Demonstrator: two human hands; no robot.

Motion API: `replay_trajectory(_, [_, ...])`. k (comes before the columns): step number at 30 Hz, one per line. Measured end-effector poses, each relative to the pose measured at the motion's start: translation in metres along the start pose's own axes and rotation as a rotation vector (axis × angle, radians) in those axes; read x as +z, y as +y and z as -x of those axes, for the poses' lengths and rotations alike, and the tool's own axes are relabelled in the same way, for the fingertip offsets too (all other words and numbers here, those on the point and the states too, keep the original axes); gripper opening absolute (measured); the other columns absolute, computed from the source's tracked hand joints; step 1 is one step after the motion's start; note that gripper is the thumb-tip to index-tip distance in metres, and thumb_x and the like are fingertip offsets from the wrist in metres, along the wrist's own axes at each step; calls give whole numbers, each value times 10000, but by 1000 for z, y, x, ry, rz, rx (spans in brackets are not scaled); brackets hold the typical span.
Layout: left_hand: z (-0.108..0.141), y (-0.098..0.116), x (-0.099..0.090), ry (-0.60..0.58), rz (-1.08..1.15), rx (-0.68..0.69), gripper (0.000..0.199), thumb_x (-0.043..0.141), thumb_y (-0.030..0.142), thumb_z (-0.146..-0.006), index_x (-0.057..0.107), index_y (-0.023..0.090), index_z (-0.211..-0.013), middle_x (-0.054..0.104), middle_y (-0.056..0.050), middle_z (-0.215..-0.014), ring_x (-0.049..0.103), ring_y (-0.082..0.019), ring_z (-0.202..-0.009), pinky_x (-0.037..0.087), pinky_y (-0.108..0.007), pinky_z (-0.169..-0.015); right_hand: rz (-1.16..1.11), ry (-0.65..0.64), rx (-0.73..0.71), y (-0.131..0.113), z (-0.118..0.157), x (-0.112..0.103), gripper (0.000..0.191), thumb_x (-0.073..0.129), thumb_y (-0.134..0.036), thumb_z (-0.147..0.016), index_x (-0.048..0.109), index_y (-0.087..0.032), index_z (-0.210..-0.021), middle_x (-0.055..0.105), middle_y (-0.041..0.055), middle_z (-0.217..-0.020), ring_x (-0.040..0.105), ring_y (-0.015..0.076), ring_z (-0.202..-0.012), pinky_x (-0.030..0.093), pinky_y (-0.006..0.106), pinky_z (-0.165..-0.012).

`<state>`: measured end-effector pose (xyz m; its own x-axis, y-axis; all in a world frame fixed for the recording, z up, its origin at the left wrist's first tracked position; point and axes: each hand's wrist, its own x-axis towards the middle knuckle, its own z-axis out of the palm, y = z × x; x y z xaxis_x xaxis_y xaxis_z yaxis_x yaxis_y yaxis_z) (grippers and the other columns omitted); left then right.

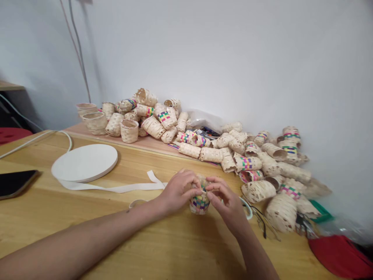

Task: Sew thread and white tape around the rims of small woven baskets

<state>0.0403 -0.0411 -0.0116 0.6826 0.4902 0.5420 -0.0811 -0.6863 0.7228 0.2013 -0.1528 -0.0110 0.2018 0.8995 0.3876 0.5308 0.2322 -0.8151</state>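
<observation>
Left hand [180, 187] is closing its thumb and fingers at the upper part of a small woven basket [199, 207], while the right hand [230, 206] is gripping the same part from the other side. The 2 thumbs are pointing toward each other, and a thin pale strip seems to be showing between the fingertips, though which hand is pinching it is too small to tell. The basket is standing roughly upright over the wooden table [163, 249], between the 2 hands, its colored squares showing below the fingers; whether its base is touching the wood, I cannot tell.

Judging by the pose, the step in hand is fine fingertip work near the basket's top edge. The next move is calling for a light, steady grip from 1 hand and small, careful motions from the other, since the thin weave could be bending under a hard squeeze.

Beyond the left forearm, a roll of white ribbon [84, 163] is lying flat, its loose tail [122, 189] running toward the left hand and passing out of sight behind it. A phone [17, 183] is lying at the far left. Many more woven baskets [211, 154] are lying heaped along the wall, some plain, some banded with color.
</observation>
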Motion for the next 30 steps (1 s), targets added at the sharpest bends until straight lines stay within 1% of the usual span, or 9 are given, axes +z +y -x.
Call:
replay_trajectory(3, [1,0,2,5,29,-8,127,642,270,-842,617,171,-767,619,-13,-822,533,-174,-851,366,-299,-805,-32,12,10,3,1,1,170,605,-378,-850,666,-223,-882,578,99,-1163,581,226,-1074,545,290,-756])
replay_trajectory(5, [2,-2,3,38,94,-48,140,672,295,-813,629,182,-884,633,-36,-958,547,-189,-932,389,-313,-846,-58,33,28,7,0,1,181,604,-390,-849,662,-220,-867,573,97,-1175,580,225,-1074,542,293,-767])
replay_trajectory(8, [3,-6,5,133,236,-175,449,684,347,-786,536,210,-1188,555,-88,-1233,510,-221,-1105,413,-335,-905,-114,71,76,13,-2,0,203,607,-413,-841,655,-216,-857,581,96,-1191,584,229,-1068,540,308,-785])
replay_trajectory(10, [4,-9,6,150,362,-263,527,642,387,-807,467,213,-1273,501,-108,-1312,480,-229,-1166,423,-342,-920,-144,99,102,17,-4,0,218,612,-421,-835,650,-207,-849,595,101,-1185,588,237,-1061,539,325,-794])
replay_trajectory(15, [3,-16,12,57,628,-398,546,625,460,-803,512,150,-1238,552,-134,-1268,504,-244,-1172,410,-366,-966,-185,127,109,21,-5,0,232,605,-435,-843,641,-206,-852,610,99,-1176,569,238,-1106,520,347,-864])
replay_trajectory(19, [3,-19,16,44,709,-400,608,688,446,-759,517,143,-1257,561,-146,-1277,510,-268,-1187,392,-396,-997,-186,76,87,22,-3,-2,221,630,-428,-833,647,-212,-879,616,108,-1198,575,253,-1126,526,368,-869])
replay_trajectory(22, [3,-20,18,49,747,-387,655,730,413,-728,493,148,-1278,552,-150,-1288,526,-267,-1176,406,-387,-982,-207,86,78,23,-2,-2,212,643,-408,-832,646,-213,-915,614,116,-1217,574,259,-1147,520,385,-901])
replay_trajectory(25, [5,-22,21,97,719,-358,624,755,380,-709,508,152,-1234,577,-137,-1248,541,-257,-1156,418,-369,-967,-236,97,97,25,-3,-1,283,644,-407,-837,629,-221,-1050,596,117,-1270,542,257,-1206,491,409,-968])
replay_trajectory(30, [6,-23,22,133,703,-365,550,788,348,-678,520,158,-1120,599,-115,-1174,585,-226,-1063,453,-341,-909,-283,45,205,27,-3,2,458,599,-454,-866,540,-248,-1271,546,88,-1364,504,245,-1260,446,425,-1035])
